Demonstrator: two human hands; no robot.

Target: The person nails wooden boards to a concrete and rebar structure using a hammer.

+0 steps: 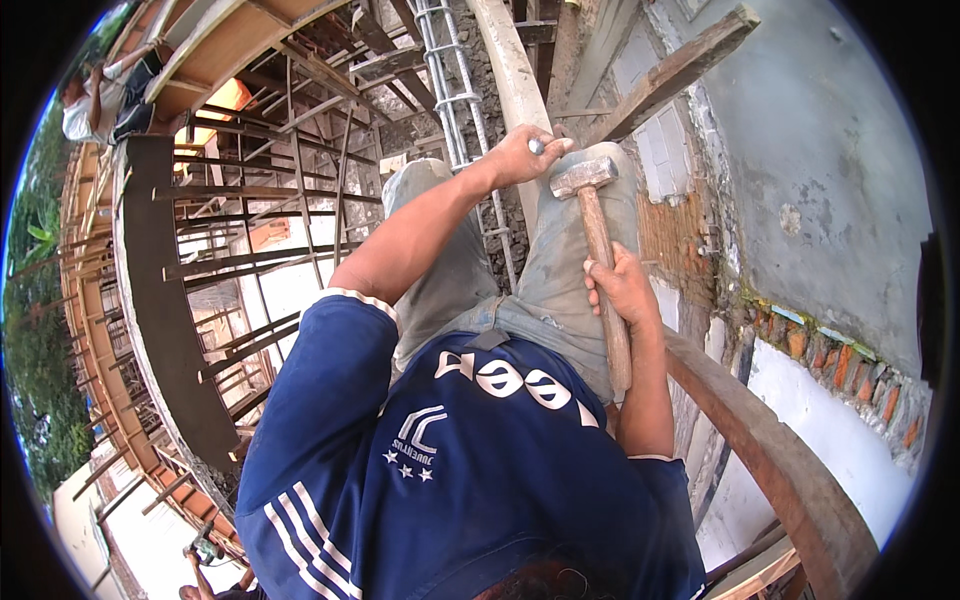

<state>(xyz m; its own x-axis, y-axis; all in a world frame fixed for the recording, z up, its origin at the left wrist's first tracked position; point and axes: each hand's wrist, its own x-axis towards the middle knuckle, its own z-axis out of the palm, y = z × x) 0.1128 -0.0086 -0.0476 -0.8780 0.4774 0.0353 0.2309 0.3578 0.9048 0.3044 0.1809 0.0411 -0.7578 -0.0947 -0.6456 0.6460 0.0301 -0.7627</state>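
My right hand [622, 287] grips the wooden handle of a sledgehammer [593, 222], a short one with a block-shaped, worn metal head. The head rests on or just above my right thigh, close to my left hand; I cannot tell if it touches. My left hand [518, 158] is closed around a metal rod [537, 147], of which only the round grey end shows. The rod's other end is hidden. Beyond that hand runs a pale concrete or wooden beam [510, 65], passing between my knees.
Left of the beam lies a tied rebar cage [447, 80]. A wooden plank [680, 75] slants up at right, near a grey plastered wall [820, 180]. Timber scaffolding [290, 190] fills the left. A person [105, 95] sits at far left; another [205, 565] is at lower left.
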